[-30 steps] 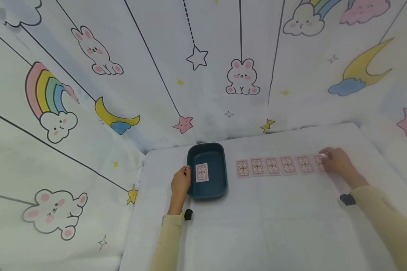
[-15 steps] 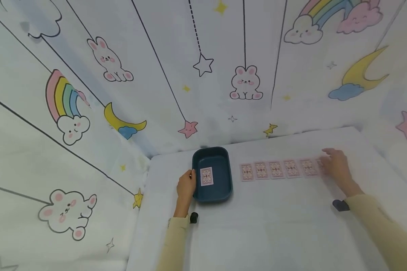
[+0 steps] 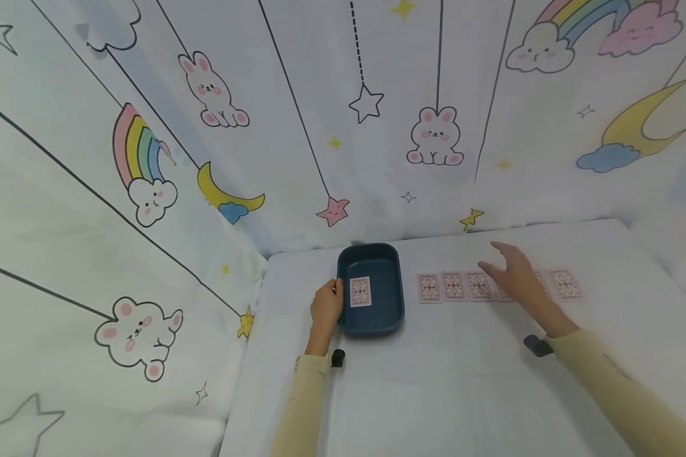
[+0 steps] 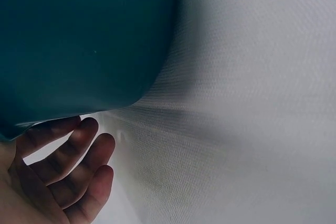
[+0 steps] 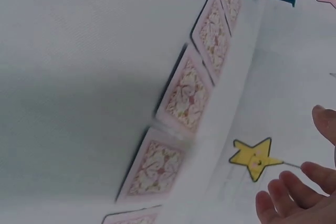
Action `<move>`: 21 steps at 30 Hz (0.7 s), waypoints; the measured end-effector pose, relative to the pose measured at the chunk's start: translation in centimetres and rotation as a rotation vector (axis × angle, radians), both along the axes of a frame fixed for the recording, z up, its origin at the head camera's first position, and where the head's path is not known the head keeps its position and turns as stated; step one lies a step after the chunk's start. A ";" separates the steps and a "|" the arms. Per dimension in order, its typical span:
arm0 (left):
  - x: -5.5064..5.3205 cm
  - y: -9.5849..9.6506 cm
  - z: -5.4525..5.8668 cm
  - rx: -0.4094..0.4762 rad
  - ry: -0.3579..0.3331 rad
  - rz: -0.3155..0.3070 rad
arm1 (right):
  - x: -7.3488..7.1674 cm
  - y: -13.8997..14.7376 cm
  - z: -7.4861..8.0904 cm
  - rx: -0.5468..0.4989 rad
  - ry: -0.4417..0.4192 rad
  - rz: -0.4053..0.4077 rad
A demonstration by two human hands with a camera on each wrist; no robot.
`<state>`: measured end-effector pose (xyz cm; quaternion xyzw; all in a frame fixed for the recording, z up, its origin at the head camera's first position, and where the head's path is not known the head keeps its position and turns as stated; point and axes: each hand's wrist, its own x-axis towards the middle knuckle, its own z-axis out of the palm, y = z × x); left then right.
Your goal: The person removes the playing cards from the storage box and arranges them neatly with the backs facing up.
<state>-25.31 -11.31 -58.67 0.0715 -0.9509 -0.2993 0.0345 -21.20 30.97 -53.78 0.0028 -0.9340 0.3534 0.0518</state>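
Note:
A dark teal tray stands on the white table with one playing card face down in it. My left hand grips the tray's left rim; in the left wrist view its fingers curve beside the tray wall. To the right of the tray lies a row of several face-down playing cards with red-patterned backs. Over the row hovers my right hand, thumb and fingers spread and nothing held, partly hiding cards beneath. The right wrist view shows the cards below and apart from its fingers.
A white cloth covers the table. Close behind it rises a white wall sheet printed with rabbits, stars and rainbows. Another printed sheet borders the left side. A black wrist strap piece sits below my right wrist.
My right hand has left the far-right end of the row and moved left above the middle cards, uncovering the rightmost card. The left hand stays at the tray; the head view has shifted.

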 end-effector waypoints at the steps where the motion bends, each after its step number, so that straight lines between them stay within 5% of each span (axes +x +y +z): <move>1: 0.0 0.0 0.0 0.002 0.004 0.000 | -0.2 -0.5 0.1 0.009 -0.002 0.012; 21: 0.0 -0.1 0.1 0.000 0.004 0.006 | -3.6 -9.8 0.5 0.018 0.046 0.189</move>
